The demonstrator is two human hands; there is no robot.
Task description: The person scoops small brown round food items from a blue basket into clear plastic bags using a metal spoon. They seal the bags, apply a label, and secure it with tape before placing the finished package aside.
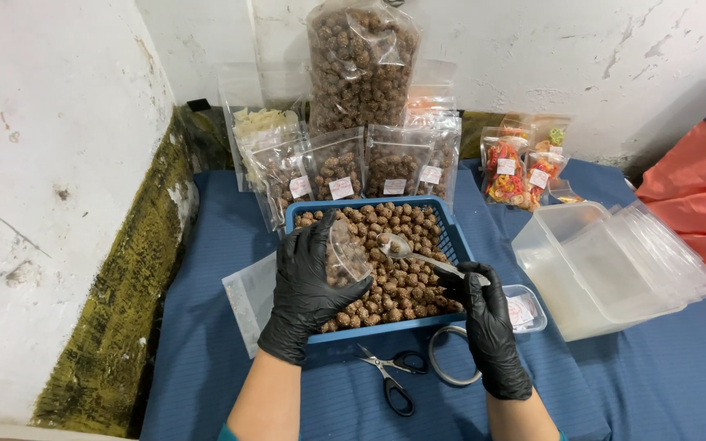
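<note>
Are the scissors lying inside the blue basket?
No, the scissors lie on the blue cloth in front of the blue basket, outside it.

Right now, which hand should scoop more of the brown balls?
Probably the right hand: it holds the spoon over the blue basket, while the left hand is busy holding the clear pouch.

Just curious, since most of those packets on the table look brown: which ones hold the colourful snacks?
The small clear packets standing at the right end of the back row, beside the stacked plastic tubs. They show red, orange and yellow pieces; all the other packets hold brown balls or pale chips.
</note>
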